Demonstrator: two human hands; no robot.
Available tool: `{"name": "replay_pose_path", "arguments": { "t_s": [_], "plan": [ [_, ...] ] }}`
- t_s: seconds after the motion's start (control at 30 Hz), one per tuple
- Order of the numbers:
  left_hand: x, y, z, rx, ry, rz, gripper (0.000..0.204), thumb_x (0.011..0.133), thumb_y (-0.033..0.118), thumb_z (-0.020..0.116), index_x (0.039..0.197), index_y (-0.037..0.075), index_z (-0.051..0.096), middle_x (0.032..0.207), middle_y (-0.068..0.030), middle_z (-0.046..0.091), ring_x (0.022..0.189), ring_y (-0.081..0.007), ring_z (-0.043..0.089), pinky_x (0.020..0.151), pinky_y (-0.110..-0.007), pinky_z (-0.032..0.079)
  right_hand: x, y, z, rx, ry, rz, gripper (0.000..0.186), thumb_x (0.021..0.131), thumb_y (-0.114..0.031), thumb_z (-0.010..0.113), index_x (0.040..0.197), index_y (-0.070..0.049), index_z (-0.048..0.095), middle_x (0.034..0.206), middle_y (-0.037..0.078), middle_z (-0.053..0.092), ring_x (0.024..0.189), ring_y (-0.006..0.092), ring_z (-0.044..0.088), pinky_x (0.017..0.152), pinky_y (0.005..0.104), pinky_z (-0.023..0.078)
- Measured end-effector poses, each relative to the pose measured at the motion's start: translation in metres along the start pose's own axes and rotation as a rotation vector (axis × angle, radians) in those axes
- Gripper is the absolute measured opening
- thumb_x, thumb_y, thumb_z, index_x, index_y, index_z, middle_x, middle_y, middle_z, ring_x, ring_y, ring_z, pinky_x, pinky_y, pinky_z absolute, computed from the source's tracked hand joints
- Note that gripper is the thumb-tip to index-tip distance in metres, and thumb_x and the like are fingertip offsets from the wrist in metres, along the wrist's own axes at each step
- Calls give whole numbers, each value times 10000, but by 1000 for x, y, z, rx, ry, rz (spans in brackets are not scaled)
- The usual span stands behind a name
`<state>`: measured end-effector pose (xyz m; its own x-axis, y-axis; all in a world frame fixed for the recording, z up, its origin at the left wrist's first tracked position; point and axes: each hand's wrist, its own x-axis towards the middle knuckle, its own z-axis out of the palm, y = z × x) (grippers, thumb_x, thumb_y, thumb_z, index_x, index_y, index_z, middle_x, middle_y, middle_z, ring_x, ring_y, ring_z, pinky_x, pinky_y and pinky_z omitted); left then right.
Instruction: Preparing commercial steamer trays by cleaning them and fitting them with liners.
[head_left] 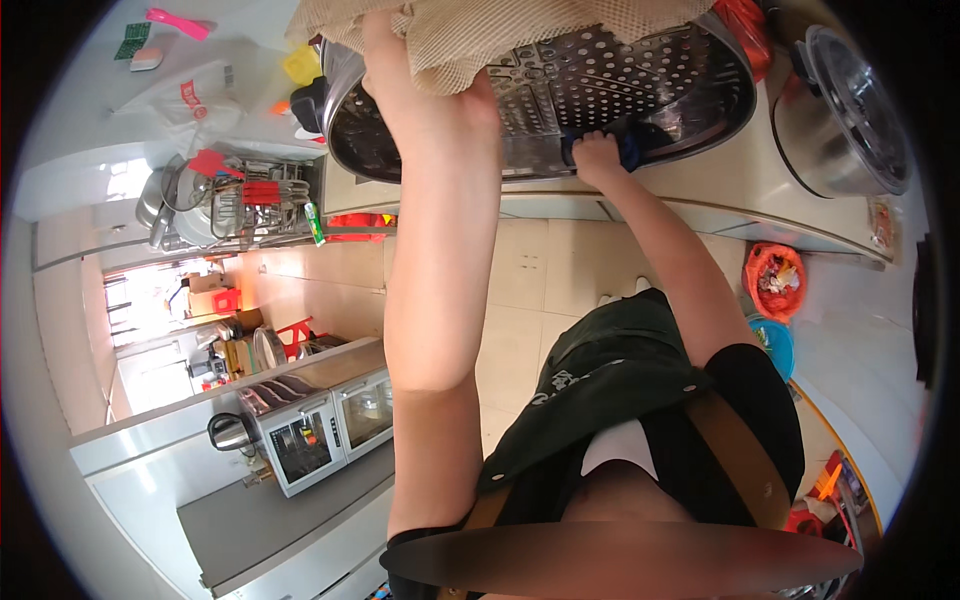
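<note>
A beige mesh cloth hangs over the top of a large shiny metal steamer tray with a perforated bottom. My left hand reaches up at the tray's left part, closed on the mesh cloth; folds of it cover some of my fingers. Inside the near rim, my right hand is closed on a dark blue cloth, pressed against the tray's side wall. The tray's far edge is hidden behind the mesh cloth.
The tray rests on a pale counter. To its right stands a steel pot with a glass lid. A dish rack sits at left. A red-lined bin and a blue bucket stand below, on the right.
</note>
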<state>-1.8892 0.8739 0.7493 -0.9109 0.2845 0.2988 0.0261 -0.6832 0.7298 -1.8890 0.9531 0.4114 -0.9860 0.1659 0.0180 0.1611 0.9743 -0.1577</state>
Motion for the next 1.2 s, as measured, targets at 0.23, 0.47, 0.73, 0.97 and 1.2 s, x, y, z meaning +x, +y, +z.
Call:
{"name": "replay_pose_path", "arguments": {
  "t_s": [0.23, 0.47, 0.73, 0.97, 1.2],
  "plan": [
    [-6, 7, -4, -44, 139, -9, 201, 803, 181, 528, 948, 43, 515, 886, -45, 582, 807, -160, 567, 650, -282, 490, 38, -69, -8, 278, -294, -73, 202, 687, -134, 531, 858, -83, 627, 956, 104, 600, 926, 272, 537, 758, 433, 414],
    [2, 16, -16, -99, 18, -179, 196, 805, 181, 526, 920, 23, 523, 860, -48, 591, 783, -159, 576, 685, -283, 488, 39, -105, 18, 633, -160, -282, 348, 680, -112, 527, 1028, -92, 533, 1079, 107, 501, 1039, 271, 465, 811, 404, 424],
    [-4, 5, -10, 76, 86, 90, 251, 822, 216, 502, 999, 41, 468, 961, -37, 536, 867, -147, 531, 721, -278, 463, 1, 25, -4, 79, -77, -219, 198, 738, -161, 479, 890, -104, 592, 989, 54, 528, 956, 226, 489, 788, 397, 392],
    [1, 3, -14, 17, 66, 47, 224, 828, 206, 491, 990, 52, 472, 936, -27, 537, 881, -129, 516, 722, -279, 450, -6, 98, -72, -423, -23, -125, 150, 717, -133, 480, 778, -77, 605, 889, 62, 546, 931, 202, 490, 760, 362, 384],
    [8, 4, -22, 80, 32, 108, 209, 837, 203, 466, 989, 60, 472, 924, -25, 530, 825, -130, 517, 663, -251, 441, -23, 112, -117, -576, 333, -132, 175, 686, -151, 512, 795, -63, 616, 898, 66, 524, 905, 212, 470, 758, 314, 369]
  ]
}}
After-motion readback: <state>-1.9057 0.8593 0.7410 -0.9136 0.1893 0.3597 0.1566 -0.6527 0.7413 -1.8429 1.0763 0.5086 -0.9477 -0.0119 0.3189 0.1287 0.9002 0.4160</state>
